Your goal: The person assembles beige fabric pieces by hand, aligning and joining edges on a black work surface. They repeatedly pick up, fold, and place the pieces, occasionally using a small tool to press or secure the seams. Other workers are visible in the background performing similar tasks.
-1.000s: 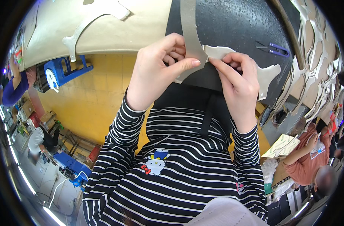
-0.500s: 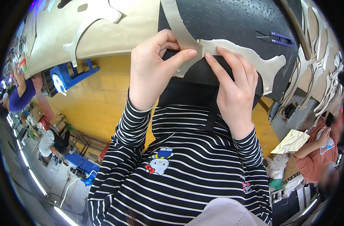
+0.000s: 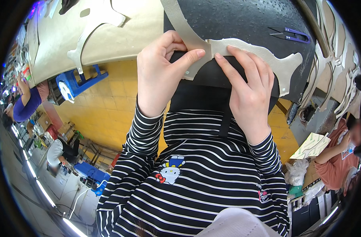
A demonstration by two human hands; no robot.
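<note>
Two pale beige leather pieces meet edge to edge over the black worktop's near edge. My left hand [image 3: 158, 75] grips the left leather piece [image 3: 182, 25], a curved strip running up and away, with the thumb on top near the join and the other fingers curled, partly hidden behind it. On the right leather piece [image 3: 249, 49], a wavy shape with a leg hanging toward me, the stretched fingers of my right hand [image 3: 247, 89] lie flat. The right index and middle fingertips rest close to the join; that thumb is hidden.
Purple-handled thread snips [image 3: 291, 34] lie on the black worktop [image 3: 235, 19]. More cut leather [image 3: 95, 25] is on the beige table at left, above a blue stool [image 3: 79, 81]. Strips hang at right behind a metal bar [image 3: 316, 29]. Other people sit at both sides.
The whole view has shifted slightly. Both hands keep nearly the same hold and place on the leather pieces, and the join between them looks the same.
</note>
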